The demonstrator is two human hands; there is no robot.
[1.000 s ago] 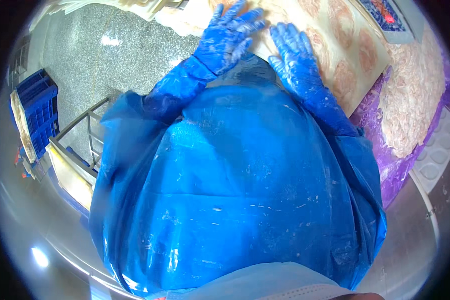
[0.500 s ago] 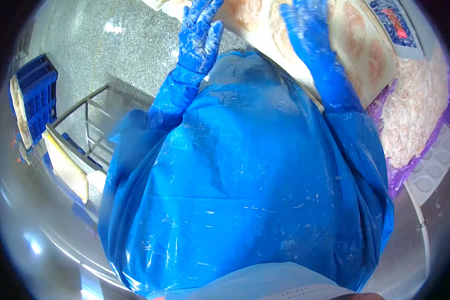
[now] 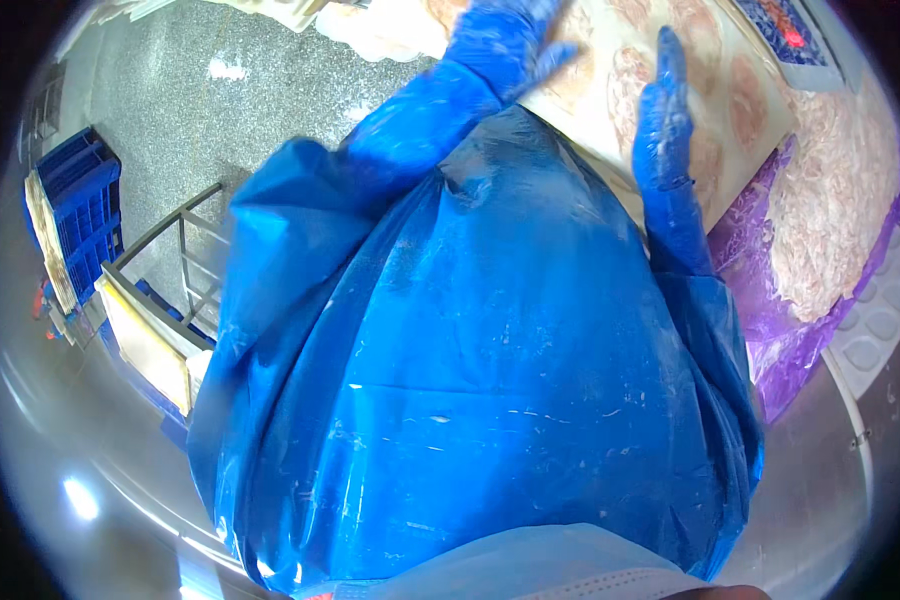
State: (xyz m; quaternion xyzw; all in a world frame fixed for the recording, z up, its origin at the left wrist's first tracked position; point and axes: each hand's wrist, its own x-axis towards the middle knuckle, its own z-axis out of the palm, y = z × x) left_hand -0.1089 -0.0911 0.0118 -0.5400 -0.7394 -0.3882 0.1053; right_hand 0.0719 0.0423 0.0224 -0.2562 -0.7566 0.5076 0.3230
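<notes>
My left hand (image 3: pixel 507 48), in a wet blue glove, reaches over the near left part of a white sheet (image 3: pixel 762 178). Its thumb stands away from the fingers, which run up to the top edge and are slightly blurred. My right hand (image 3: pixel 664 132), gloved the same way, is over the sheet with its fingers stretched forward, seen edge-on; nothing shows in it. Flat, pale pink rounds of raw minced meat lie on the sheet, one meat round (image 3: pixel 627 88) between my hands. Whether either hand touches the meat I cannot tell.
A heap of pale raw mince (image 3: pixel 835 205) rests on purple plastic film (image 3: pixel 760 245) at right, beside a white moulded sheet with round hollows (image 3: pixel 865 335). A device with a red-lit display (image 3: pixel 792 38) stands far right. At left are a blue crate (image 3: pixel 82 195) and a metal frame (image 3: pixel 160 232).
My left hand has swung right, from beside the sheet to over it. My right hand has drawn back toward me and slightly right. More meat rounds show at the top.
</notes>
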